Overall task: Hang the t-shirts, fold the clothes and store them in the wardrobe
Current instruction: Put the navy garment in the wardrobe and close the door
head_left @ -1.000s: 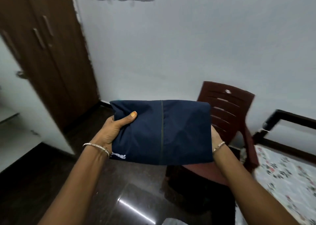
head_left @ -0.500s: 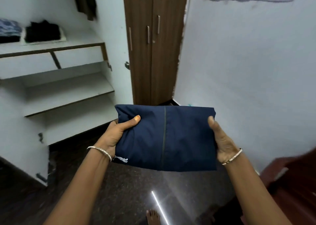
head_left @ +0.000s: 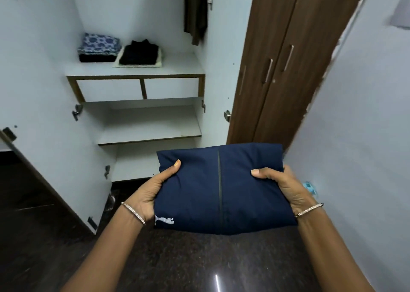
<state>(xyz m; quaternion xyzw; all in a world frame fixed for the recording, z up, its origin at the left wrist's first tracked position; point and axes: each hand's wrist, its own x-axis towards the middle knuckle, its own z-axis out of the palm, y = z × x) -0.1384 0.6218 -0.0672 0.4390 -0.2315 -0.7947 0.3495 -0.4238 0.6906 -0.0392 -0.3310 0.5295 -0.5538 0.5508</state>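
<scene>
Head view: my left hand (head_left: 153, 194) and right hand (head_left: 286, 187) each grip one side of the folded navy garment (head_left: 221, 189), thumbs on top, fingers underneath (hidden by the cloth). I hold it flat in the air before the open wardrobe (head_left: 137, 87). The upper shelf (head_left: 177, 68) carries two folded stacks (head_left: 119, 50). A dark garment (head_left: 195, 9), possibly on a hanger, hangs above.

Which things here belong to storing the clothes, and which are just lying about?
Job: folded navy garment, held by left hand and right hand; open wardrobe's middle shelf; folded stacks on the upper shelf; dark garment hanging inside.
Lying about: closed brown doors; small blue object by the wall.
</scene>
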